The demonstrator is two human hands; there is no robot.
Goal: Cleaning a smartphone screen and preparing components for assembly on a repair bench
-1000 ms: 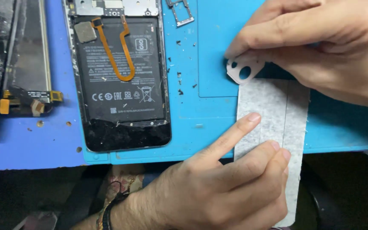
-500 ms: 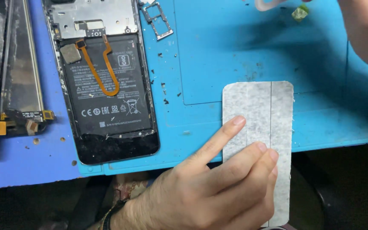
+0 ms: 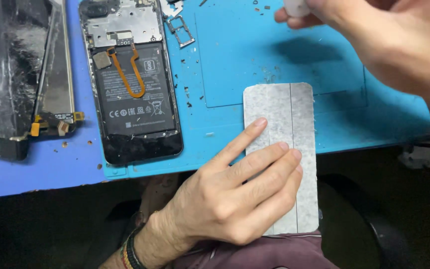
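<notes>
A: Head view. Where's the grey sheet?

B: Grey speckled sheet, rounded corners, lies across the front edge of the blue mat. Its upper half rests on the mat, its lower half hangs past the edge.

A: Left hand?

B: Left hand lies flat on the sheet, fingers stretched out and slightly spread. It pins the sheet near the left edge and grips nothing. Braided bands on the wrist.

A: Right hand?

B: Right hand is up at the mat's far right corner, well apart from the sheet. Fingertips pinch a small pale piece, cut off by the frame edge; can't tell what it is.

A: Anything else on the mat?

B: Opened phone, back cover off, at the mat's left edge: black battery, orange flex loop across it. Small metal card tray just beside its top right corner. Cracked screen panel lies left of the mat. Dark crumbs are scattered between phone and sheet.
</notes>
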